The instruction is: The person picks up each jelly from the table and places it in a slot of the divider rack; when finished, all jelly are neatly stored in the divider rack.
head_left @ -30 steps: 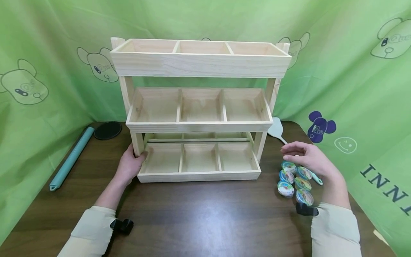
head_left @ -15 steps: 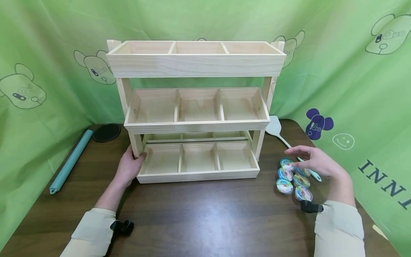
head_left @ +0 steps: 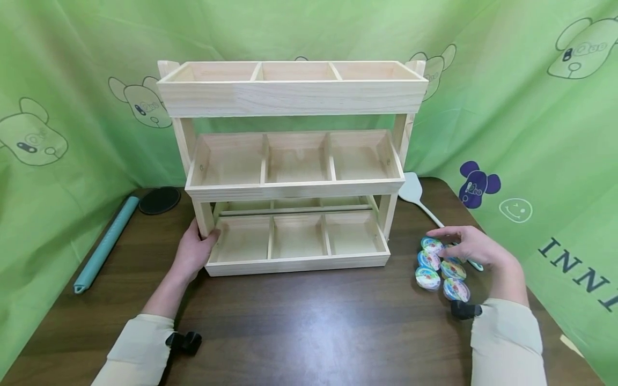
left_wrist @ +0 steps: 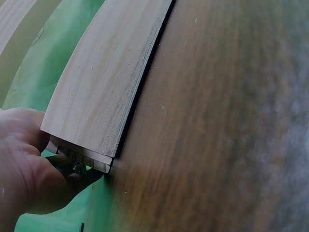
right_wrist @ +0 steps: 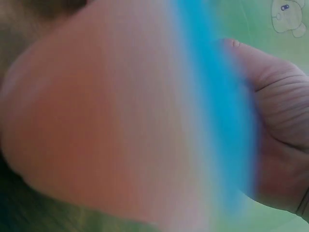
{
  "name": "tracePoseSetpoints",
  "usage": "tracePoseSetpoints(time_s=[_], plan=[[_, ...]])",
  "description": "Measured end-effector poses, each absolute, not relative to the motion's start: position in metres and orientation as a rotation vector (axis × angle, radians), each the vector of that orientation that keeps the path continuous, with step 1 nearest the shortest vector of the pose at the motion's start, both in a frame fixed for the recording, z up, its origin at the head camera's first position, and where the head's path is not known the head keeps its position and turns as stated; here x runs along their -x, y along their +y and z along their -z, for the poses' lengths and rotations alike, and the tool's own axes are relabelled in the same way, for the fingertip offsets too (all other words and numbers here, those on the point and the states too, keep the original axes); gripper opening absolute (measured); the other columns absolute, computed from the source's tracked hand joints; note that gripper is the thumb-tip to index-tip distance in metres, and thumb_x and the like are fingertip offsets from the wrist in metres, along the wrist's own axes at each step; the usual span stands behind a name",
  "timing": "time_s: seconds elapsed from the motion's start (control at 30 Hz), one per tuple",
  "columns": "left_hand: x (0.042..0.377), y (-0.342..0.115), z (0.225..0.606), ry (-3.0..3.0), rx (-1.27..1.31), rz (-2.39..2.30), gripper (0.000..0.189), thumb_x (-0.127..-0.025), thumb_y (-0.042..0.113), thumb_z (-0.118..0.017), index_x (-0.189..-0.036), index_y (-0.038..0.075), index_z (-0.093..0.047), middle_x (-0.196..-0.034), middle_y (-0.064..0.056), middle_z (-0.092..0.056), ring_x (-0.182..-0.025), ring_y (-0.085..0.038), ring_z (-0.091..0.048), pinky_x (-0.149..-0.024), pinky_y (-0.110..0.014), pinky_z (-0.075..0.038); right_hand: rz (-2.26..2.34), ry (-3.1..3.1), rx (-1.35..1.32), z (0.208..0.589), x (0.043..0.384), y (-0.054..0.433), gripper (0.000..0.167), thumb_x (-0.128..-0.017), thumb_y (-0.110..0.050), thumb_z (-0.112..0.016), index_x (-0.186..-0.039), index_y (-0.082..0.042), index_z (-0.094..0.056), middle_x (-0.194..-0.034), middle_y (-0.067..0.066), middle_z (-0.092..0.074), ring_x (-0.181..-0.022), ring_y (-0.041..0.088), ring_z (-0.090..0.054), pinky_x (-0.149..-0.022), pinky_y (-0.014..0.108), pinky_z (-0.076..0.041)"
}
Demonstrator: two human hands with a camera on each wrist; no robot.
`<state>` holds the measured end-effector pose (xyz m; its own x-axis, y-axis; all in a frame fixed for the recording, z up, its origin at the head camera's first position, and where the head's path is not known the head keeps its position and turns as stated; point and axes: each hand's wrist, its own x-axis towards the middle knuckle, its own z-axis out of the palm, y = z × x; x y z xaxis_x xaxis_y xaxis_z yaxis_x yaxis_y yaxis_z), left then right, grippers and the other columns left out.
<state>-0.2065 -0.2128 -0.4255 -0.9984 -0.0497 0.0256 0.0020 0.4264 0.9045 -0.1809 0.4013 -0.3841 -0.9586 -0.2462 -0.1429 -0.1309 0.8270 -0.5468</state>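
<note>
Gripping the lower left post [head_left: 203,214] of the wooden rack [head_left: 294,191], the left hand [head_left: 192,250] steadies; right of it, the right hand [head_left: 470,247] has thumb and fingers parted over the far small cups [head_left: 453,270], contact unclear, and should pinch one rim without nudging neighbours

A teal roll [head_left: 107,244] lies on the brown table [head_left: 270,332] to the left of the left hand [head_left: 194,252]; a flat black disc [head_left: 160,200] lies beyond that hand, near the roll's far end. Past the right hand [head_left: 475,246] is a pale spatula [head_left: 410,188], its handle partly hidden behind that hand. A green curtain [head_left: 299,32] hangs beyond both hands, printed beyond the right one with a purple animal head [head_left: 475,188] and smiley [head_left: 515,210].
</note>
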Motion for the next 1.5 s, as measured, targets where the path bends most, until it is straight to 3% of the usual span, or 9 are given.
tracePoseSetpoints(time_s=[0.13,0.27,0.47,0.93,1.2,1.5], plan=[[0.206,-0.213,0.426,-2.612,-0.04,1.656,0.065,-0.103,0.015,-0.052,-0.157,-0.002,-0.021,-0.152,-0.031,-0.036,-0.129,-0.041,-0.045,-0.103,-0.055,-0.04,0.787,2.812,0.27,0.387,0.184,0.397,0.055,-0.086,-0.028,-0.081,-0.135,-0.007,-0.064,-0.123,0.021,-0.066,-0.101,0.029,-0.059,-0.079,0.038,-0.048],[0.206,-0.214,0.426,-2.608,-0.031,1.658,0.065,-0.104,0.017,-0.052,-0.157,-0.002,-0.02,-0.152,-0.032,-0.036,-0.129,-0.041,-0.045,-0.103,-0.055,-0.04,0.836,2.813,0.249,0.389,0.187,0.391,0.056,-0.089,-0.025,-0.078,-0.138,-0.003,-0.061,-0.123,0.021,-0.067,-0.11,0.034,-0.061,-0.087,0.043,-0.047],[0.206,-0.213,0.427,-2.61,-0.017,1.645,0.064,-0.104,0.017,-0.051,-0.157,-0.002,-0.02,-0.152,-0.032,-0.036,-0.128,-0.042,-0.045,-0.102,-0.055,-0.041,0.942,2.789,0.188,0.393,0.19,0.384,0.059,-0.09,-0.021,-0.077,-0.14,0.002,-0.057,-0.119,0.021,-0.069,-0.105,0.028,-0.062,-0.087,0.039,-0.047],[0.207,-0.212,0.426,-2.606,-0.036,1.639,0.063,-0.103,0.017,-0.051,-0.156,-0.003,-0.023,-0.151,-0.031,-0.038,-0.128,-0.04,-0.046,-0.104,-0.054,-0.04,0.894,2.84,0.176,0.398,0.194,0.38,0.057,-0.09,-0.027,-0.078,-0.136,0.001,-0.06,-0.11,0.015,-0.07,-0.1,0.026,-0.062,-0.086,0.042,-0.046],[0.207,-0.212,0.427,-2.602,-0.032,1.637,0.062,-0.103,0.014,-0.051,-0.156,-0.003,-0.023,-0.151,-0.031,-0.037,-0.129,-0.041,-0.045,-0.104,-0.055,-0.039,0.92,2.881,0.144,0.399,0.196,0.377,0.058,-0.09,-0.029,-0.078,-0.138,-0.001,-0.059,-0.117,0.019,-0.067,-0.104,0.03,-0.058,-0.087,0.044,-0.044],[0.208,-0.213,0.429,-2.602,-0.025,1.626,0.062,-0.103,0.015,-0.051,-0.156,-0.004,-0.023,-0.151,-0.032,-0.037,-0.129,-0.042,-0.045,-0.104,-0.056,-0.039,0.985,2.91,0.148,0.396,0.196,0.375,0.054,-0.09,-0.026,-0.077,-0.136,-0.003,-0.061,-0.116,0.017,-0.069,-0.101,0.025,-0.06,-0.087,0.04,-0.044]])
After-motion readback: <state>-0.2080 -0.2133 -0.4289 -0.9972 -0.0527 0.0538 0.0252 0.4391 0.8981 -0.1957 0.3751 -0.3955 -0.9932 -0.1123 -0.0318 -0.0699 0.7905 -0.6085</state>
